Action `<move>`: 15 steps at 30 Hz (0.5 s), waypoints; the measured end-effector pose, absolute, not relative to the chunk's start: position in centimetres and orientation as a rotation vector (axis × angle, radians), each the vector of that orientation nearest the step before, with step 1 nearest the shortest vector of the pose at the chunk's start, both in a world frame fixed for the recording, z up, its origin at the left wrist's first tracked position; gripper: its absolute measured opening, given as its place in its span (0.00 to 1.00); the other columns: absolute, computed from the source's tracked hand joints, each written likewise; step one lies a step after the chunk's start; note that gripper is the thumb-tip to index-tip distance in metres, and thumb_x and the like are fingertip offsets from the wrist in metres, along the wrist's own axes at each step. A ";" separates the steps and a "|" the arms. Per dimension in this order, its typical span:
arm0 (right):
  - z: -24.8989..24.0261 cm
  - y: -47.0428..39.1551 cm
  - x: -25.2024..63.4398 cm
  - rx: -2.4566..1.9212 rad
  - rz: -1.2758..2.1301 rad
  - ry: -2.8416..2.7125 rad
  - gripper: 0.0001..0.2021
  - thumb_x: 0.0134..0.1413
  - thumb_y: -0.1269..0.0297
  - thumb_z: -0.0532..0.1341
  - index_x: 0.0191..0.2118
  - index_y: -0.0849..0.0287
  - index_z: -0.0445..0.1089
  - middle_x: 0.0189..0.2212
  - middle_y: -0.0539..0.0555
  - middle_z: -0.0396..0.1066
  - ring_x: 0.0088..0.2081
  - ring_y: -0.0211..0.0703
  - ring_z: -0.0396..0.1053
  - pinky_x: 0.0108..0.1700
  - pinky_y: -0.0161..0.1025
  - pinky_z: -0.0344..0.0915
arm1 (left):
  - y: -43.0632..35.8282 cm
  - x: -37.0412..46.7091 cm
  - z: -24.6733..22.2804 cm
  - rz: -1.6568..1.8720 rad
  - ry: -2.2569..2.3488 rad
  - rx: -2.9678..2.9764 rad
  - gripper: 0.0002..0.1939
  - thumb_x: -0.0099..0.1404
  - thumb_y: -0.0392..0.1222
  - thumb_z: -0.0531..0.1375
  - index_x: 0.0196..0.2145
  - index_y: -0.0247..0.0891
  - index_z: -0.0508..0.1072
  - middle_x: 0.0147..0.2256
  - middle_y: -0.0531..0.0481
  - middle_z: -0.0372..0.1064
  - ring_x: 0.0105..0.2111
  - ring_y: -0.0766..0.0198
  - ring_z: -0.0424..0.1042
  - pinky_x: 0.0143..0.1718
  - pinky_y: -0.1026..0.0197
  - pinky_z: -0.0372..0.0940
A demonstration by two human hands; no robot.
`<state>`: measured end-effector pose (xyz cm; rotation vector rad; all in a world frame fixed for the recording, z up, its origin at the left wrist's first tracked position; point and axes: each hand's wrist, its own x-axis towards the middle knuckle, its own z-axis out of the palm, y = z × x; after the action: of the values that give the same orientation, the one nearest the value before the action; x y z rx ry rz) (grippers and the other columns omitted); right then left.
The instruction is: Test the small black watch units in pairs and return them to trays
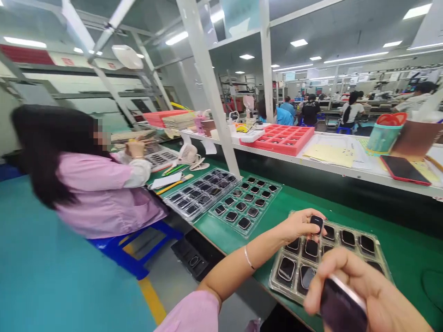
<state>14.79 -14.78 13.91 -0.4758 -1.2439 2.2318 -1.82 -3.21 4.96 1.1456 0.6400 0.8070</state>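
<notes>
So, left hand (300, 227): fingers clamped on far watch (317, 224), roughly upright, at the tray's (284, 293) far-left side, tray flat on worktop (410, 258). Right hand (356, 272), nearer camera: fingers clamped on near watch (342, 304), raised over tray's near side, long axis slanting down-right.

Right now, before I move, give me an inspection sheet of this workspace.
Surface: green tabletop, visible around the trays.
Job's things: near tray of dark-screened devices; more filled trays farther left.
Clutter: phone, papers and red divided tray on the shelf.
Hands: left hand holds a small device; right hand holds another device, closer to the camera.
Cables: thin dark cable, right side.
Surroundings: seated person in pink at left; others farther back.
</notes>
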 end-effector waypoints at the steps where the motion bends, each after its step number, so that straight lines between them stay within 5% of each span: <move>1: 13.1 -14.0 15.5 -0.526 2.138 -1.249 0.21 0.48 0.46 0.64 0.44 0.53 0.69 0.40 0.58 0.73 0.28 0.42 0.73 0.30 0.38 0.69 | -3.4 -1.7 5.3 0.822 0.662 1.171 0.22 0.51 0.41 0.66 0.43 0.34 0.67 0.31 0.48 0.72 0.22 0.71 0.69 0.21 0.70 0.56; 6: 9.2 -9.7 19.6 -0.928 1.647 -1.274 0.22 0.54 0.55 0.63 0.54 0.54 0.64 0.51 0.62 0.68 0.36 0.44 0.72 0.33 0.39 0.72 | -4.7 -1.2 6.2 0.790 0.700 1.299 0.22 0.53 0.38 0.63 0.46 0.35 0.65 0.32 0.49 0.70 0.25 0.70 0.70 0.22 0.70 0.57; 11: 6.9 -9.4 21.9 -1.003 1.549 -1.344 0.21 0.54 0.60 0.63 0.54 0.55 0.63 0.50 0.60 0.70 0.35 0.41 0.73 0.34 0.38 0.72 | -5.9 -0.5 5.7 0.715 0.717 1.376 0.25 0.56 0.36 0.60 0.51 0.36 0.62 0.41 0.44 0.70 0.33 0.65 0.72 0.25 0.68 0.60; 15: 6.3 -9.8 21.9 -0.976 1.556 -1.313 0.18 0.54 0.59 0.62 0.50 0.57 0.66 0.45 0.60 0.72 0.31 0.39 0.72 0.31 0.37 0.71 | -6.6 0.5 5.0 0.705 0.705 1.397 0.17 0.60 0.42 0.58 0.47 0.33 0.66 0.36 0.43 0.72 0.27 0.67 0.72 0.22 0.68 0.57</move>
<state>21.90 -9.82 6.29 -0.9755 -1.3129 1.5557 0.54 -6.58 5.04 1.3972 0.7054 0.7053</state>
